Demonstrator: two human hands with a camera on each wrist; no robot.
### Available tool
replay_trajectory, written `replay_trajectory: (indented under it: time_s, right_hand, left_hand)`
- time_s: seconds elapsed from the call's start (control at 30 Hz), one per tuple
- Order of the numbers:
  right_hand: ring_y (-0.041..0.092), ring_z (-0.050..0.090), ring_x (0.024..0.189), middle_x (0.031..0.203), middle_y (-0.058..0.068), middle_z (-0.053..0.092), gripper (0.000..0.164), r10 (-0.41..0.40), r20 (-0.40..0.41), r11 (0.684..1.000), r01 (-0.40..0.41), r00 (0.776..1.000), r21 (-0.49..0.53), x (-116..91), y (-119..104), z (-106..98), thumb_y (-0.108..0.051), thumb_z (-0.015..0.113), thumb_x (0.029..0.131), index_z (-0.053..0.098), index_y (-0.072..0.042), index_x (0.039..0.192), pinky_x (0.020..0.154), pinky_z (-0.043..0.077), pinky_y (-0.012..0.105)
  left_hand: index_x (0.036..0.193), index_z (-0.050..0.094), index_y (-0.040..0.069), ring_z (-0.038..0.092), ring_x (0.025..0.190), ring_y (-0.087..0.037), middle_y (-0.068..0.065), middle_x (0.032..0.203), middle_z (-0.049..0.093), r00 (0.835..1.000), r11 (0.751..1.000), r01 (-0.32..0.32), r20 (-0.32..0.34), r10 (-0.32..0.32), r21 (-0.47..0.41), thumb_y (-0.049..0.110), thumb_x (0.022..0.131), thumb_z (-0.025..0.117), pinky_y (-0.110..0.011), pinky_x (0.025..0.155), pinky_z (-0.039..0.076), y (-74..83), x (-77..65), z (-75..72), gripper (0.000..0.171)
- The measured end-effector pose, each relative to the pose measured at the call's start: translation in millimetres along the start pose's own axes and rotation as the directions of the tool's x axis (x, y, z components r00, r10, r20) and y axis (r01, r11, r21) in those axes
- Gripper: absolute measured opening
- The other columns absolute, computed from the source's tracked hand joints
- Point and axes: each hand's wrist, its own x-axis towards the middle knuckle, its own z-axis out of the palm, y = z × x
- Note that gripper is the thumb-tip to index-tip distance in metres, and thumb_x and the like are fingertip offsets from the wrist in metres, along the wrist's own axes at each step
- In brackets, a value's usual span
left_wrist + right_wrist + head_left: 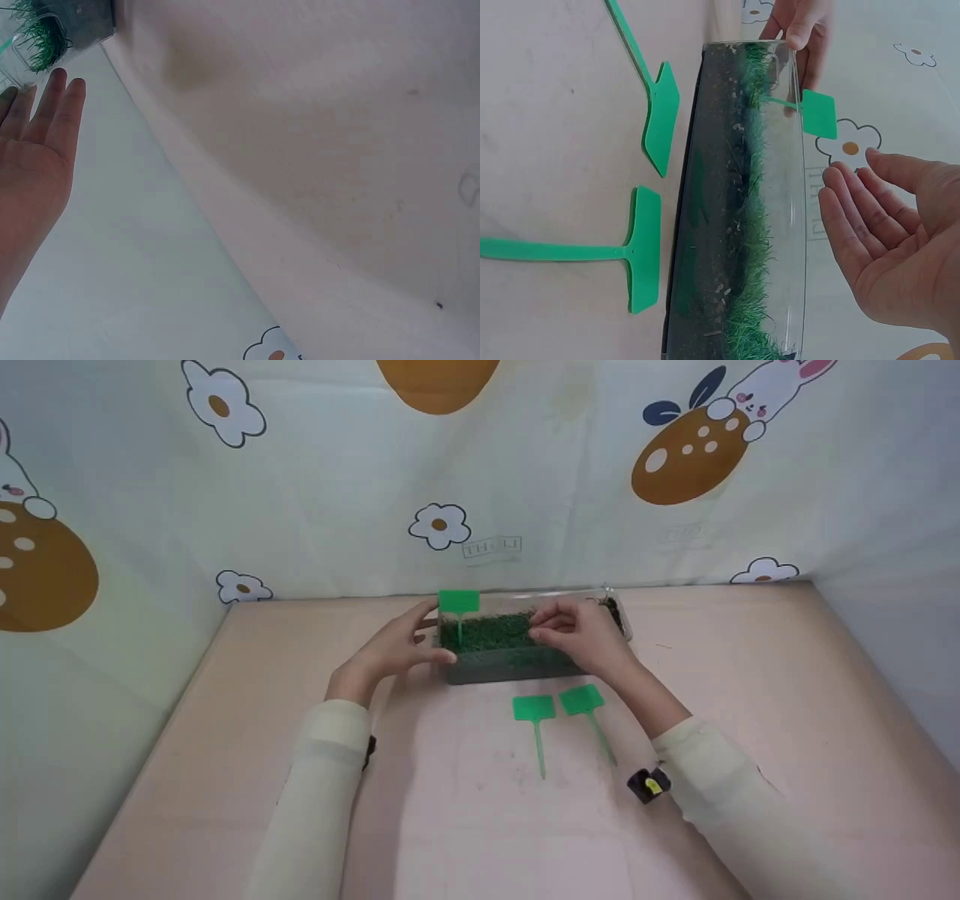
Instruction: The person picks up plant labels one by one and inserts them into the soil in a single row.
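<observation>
A clear plastic box (517, 666) of dark soil and green grass (495, 631) stands near the back of the table. One green plant label (459, 601) is upright in the grass at its left end. Around that end my left hand (394, 645) spreads, thumb at the front corner and fingers toward the back; its fingers look nearly straight in the left wrist view. My right hand (889, 232) hovers over the grass with loosely bent fingers and nothing between them. Two more plant labels, one left (534, 708) and one right (582, 700), lie in front of the box.
Behind the box rises a pale backdrop (330, 510) printed with flowers and rabbits, and it continues along both sides. Pinkish cloth (465, 825) covers the table. A small dark device (649, 785) sits at my right wrist.
</observation>
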Motion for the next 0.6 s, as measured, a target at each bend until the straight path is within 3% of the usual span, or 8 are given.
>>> replay_trajectory:
  time_s: [0.6]
  right_hand:
    - [0.02, 0.071, 0.097, 0.105, 0.01, 0.074, 0.017, -0.004, 0.046, 1.0, 0.004, 0.999, 0.001, -8.8, -1.0, 3.5, -0.019, 0.07, 0.094, 0.07, -0.01, 0.108, 0.087, 0.06, 0.035]
  left_hand:
    - [0.158, 0.025, 0.029, 0.033, 0.15, -0.026, 0.003, 0.165, 0.027, 1.0, 1.0, -0.014, -0.006, 0.014, -0.012, 0.028, 0.082, 0.083, -0.045, 0.124, 0.032, -0.9, 0.3, 0.6, 0.095]
